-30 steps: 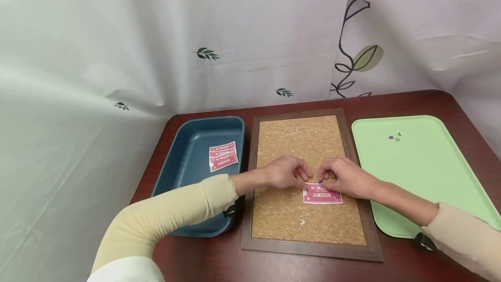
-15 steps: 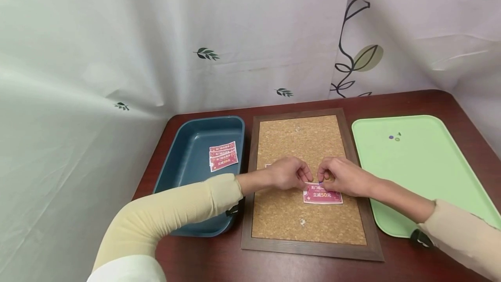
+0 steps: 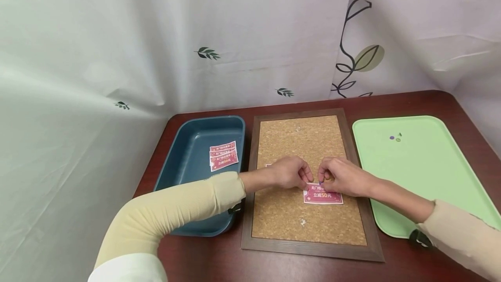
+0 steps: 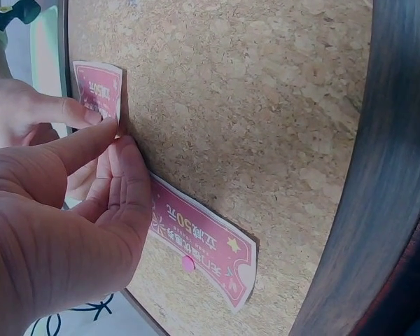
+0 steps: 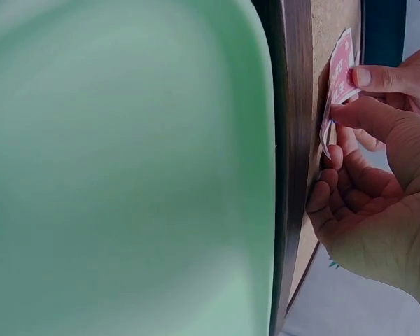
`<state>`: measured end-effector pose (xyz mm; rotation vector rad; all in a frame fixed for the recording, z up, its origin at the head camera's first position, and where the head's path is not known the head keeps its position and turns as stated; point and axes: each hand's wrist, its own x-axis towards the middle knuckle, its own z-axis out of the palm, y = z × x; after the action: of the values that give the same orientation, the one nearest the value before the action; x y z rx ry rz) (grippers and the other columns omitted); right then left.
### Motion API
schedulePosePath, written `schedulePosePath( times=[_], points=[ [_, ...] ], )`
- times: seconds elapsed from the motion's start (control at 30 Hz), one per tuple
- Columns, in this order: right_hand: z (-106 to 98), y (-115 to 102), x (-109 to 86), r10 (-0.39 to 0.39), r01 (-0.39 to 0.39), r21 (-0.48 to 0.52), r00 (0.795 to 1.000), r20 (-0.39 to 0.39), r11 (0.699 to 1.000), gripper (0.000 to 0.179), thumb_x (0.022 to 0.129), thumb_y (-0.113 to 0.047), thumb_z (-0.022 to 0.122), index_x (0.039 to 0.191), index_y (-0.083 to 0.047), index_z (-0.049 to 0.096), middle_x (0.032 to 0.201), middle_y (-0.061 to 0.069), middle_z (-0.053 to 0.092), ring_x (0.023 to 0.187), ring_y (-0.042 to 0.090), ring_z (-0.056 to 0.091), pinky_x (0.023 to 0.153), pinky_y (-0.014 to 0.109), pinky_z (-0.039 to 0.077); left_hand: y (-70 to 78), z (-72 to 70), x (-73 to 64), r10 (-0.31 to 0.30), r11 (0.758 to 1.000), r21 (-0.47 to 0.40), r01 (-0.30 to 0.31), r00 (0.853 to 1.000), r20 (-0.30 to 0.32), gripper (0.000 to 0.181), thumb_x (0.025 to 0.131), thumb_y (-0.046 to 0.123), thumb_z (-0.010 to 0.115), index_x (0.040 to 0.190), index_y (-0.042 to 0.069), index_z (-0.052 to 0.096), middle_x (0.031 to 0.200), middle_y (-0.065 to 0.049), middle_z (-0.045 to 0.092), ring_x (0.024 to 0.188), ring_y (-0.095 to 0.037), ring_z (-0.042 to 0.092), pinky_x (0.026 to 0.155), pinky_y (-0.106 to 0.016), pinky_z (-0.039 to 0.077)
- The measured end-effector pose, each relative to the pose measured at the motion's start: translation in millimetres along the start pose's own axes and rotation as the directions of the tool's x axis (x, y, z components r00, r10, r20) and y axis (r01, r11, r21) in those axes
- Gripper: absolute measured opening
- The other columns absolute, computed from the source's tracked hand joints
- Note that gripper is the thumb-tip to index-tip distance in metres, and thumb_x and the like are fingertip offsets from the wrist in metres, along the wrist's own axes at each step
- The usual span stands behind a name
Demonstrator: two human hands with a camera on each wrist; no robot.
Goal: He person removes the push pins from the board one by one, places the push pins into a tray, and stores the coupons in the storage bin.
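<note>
A pink, white-edged coupon (image 3: 323, 195) lies slightly curled on the corkboard (image 3: 305, 142) — blue pin (image 3: 320, 183) at its upper edge.

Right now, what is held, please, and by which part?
The left hand holds the pink coupon by its upper left corner; the right hand pinches a blue pin, exact grip hidden.

Soft light washes the white sheeting (image 3: 98, 34). In the left wrist view, shadow dulls the cork board (image 4: 245, 105) mid-frame; the right wrist view's green tray (image 5: 126, 175) looks hazy.
</note>
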<state>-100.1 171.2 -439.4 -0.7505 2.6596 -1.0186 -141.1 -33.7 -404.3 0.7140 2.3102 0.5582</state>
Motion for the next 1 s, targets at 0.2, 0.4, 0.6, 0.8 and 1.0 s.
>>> schedulePosePath(
  times=[0.2, 0.4, 0.6, 0.8, 1.0],
  points=[
    [0.5, 2.2, -1.3, -0.005, 0.005, -0.005, 1.000, -0.013, 1.000, 0.022, 0.081, -0.003, 0.084, 0.084, -0.017, 0.067, 0.078, -0.006, 0.055, 0.074, 0.011, 0.050, 0.064, 0.027, 0.041, -0.1, -0.7, 0.2, 0.006, 1.000, 0.009, -0.006, 1.000, -0.004, 0.013, 0.089, 0.009, 0.087, 0.097, 0.011, 0.076, 0.080, 0.009, 0.068, 0.074, -0.002, 0.061, 0.071, -0.017, 0.047],
    [0.6, 2.4, -1.4, -0.014, 0.013, -0.028, 1.000, -0.021, 1.000, 0.023, 0.080, -0.004, 0.085, 0.084, -0.018, 0.067, 0.078, -0.007, 0.056, 0.075, 0.011, 0.051, 0.066, 0.028, 0.042, 0.1, -1.3, 0.2, 0.003, 1.000, -0.020, -0.003, 1.000, -0.002, 0.013, 0.089, 0.008, 0.087, 0.096, 0.010, 0.076, 0.080, 0.007, 0.069, 0.075, -0.003, 0.062, 0.071, -0.018, 0.047],
    [1.8, 2.8, -1.2, -0.020, 0.018, -0.055, 0.999, -0.035, 0.998, 0.023, 0.079, -0.005, 0.084, 0.083, -0.018, 0.066, 0.077, -0.007, 0.055, 0.073, 0.009, 0.049, 0.065, 0.027, 0.042, 0.6, -1.5, 0.7, -0.001, 1.000, -0.026, 0.001, 1.000, 0.009, 0.014, 0.090, 0.009, 0.086, 0.098, 0.010, 0.075, 0.082, 0.007, 0.069, 0.076, -0.004, 0.063, 0.071, -0.017, 0.048],
    [5.1, 3.4, -0.6, -0.072, 0.066, -0.096, 0.995, -0.062, 0.993, 0.026, 0.073, -0.006, 0.084, 0.081, -0.019, 0.064, 0.075, -0.009, 0.053, 0.071, 0.006, 0.047, 0.064, 0.027, 0.040, -0.1, -0.6, 1.0, 0.003, 1.000, -0.020, -0.002, 1.000, 0.003, 0.014, 0.089, 0.008, 0.087, 0.096, 0.011, 0.075, 0.081, 0.008, 0.068, 0.075, -0.003, 0.062, 0.071, -0.017, 0.048],
    [7.4, 3.3, -0.4, -0.093, 0.082, -0.154, 0.993, -0.066, 0.985, 0.029, 0.070, -0.008, 0.086, 0.081, -0.019, 0.062, 0.074, -0.008, 0.052, 0.070, 0.008, 0.046, 0.061, 0.027, 0.039, -0.5, -0.8, 1.7, 0.010, 1.000, -0.025, -0.009, 1.000, 0.006, 0.013, 0.090, 0.007, 0.086, 0.096, 0.010, 0.075, 0.081, 0.007, 0.068, 0.075, -0.004, 0.061, 0.071, -0.017, 0.047]
  ],
)
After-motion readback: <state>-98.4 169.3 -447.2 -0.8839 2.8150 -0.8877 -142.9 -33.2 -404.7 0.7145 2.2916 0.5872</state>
